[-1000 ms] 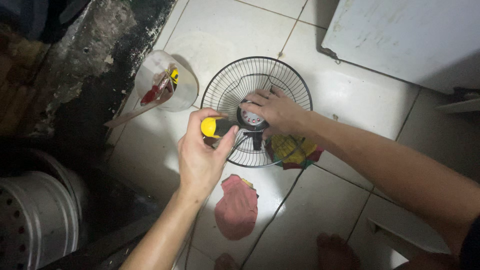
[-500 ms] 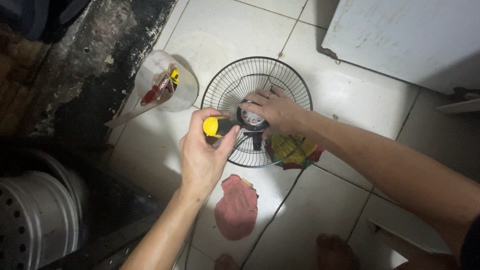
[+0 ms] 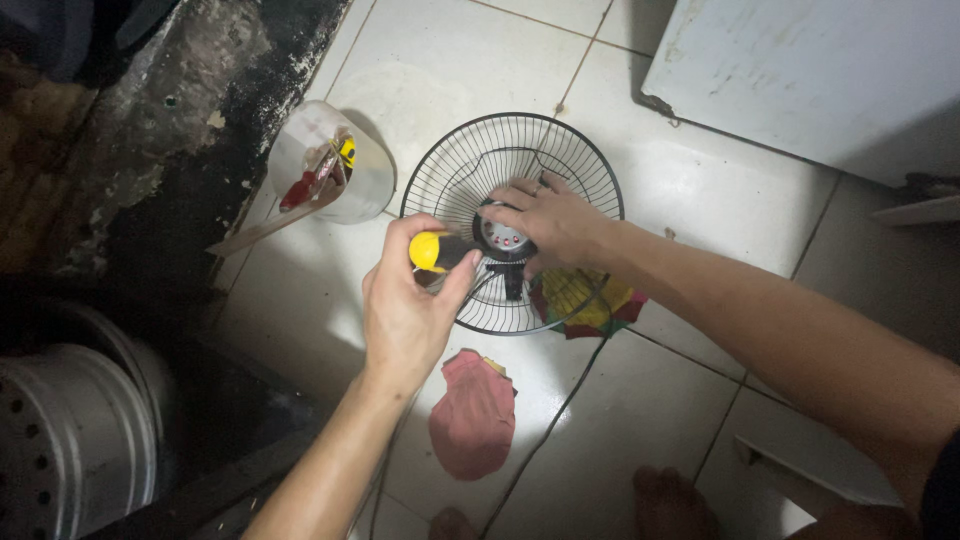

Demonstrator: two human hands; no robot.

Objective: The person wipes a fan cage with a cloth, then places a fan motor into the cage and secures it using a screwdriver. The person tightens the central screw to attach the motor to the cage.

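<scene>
Two hands are busy over the white tiled floor (image 3: 690, 200). Biggest thing near me is the pale cabinet (image 3: 820, 70) at the upper right, and a metal wheel rim (image 3: 60, 450) sits in the dark at the lower left. Dead centre on the tiles lies the round wire fan guard (image 3: 460, 170), flat on the floor, with the fan's motor hub (image 3: 500, 238) in its middle. Just left of it stands a clear plastic tub (image 3: 320, 180) with small tools poking out. Below the guard a pinkish-red cloth (image 3: 472, 420) lies crumpled, and a yellow-and-red rag (image 3: 585, 300) is tucked under the guard's right edge. My right hand (image 3: 550, 222) is spread over the hub, fingers curled down onto it, pinning it in place. My left hand (image 3: 405, 310) is closed around a screwdriver (image 3: 428, 252) with a yellow handle, its shaft angled in towards the hub; I can't make out the tip.
</scene>
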